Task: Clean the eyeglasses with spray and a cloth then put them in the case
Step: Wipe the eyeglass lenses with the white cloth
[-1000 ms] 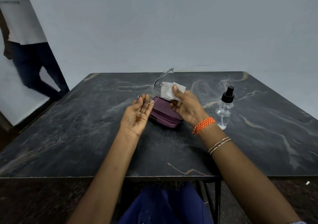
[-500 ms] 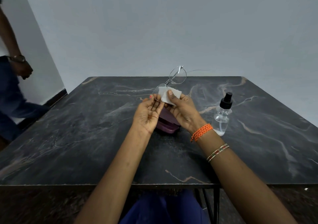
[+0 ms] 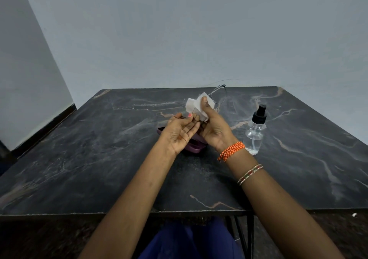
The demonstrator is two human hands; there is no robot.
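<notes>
Above the purple case point(image 3: 191, 146), at mid-table, my two hands meet on the eyeglasses point(image 3: 218, 94). My right hand point(image 3: 214, 127) pinches the white cloth point(image 3: 194, 104) round one lens, thumb on top; my left hand point(image 3: 182, 128) steadies the frame's near end with its fingertips, fingers nearly straight, palm up. Compared with a second ago, the cloth has shifted from lying beside the lens to wrapping it, the frame has turned so that only the far lens and a thin temple wire show beyond the cloth, and my hands have closed together. I judge this to be the wiping step in mid-course. The spray bottle point(image 3: 255, 133) stands upright to the right on the dark marble table point(image 3: 99, 159), untouched. The case is closed as far as I can tell, so casing the glasses remains undone.
</notes>
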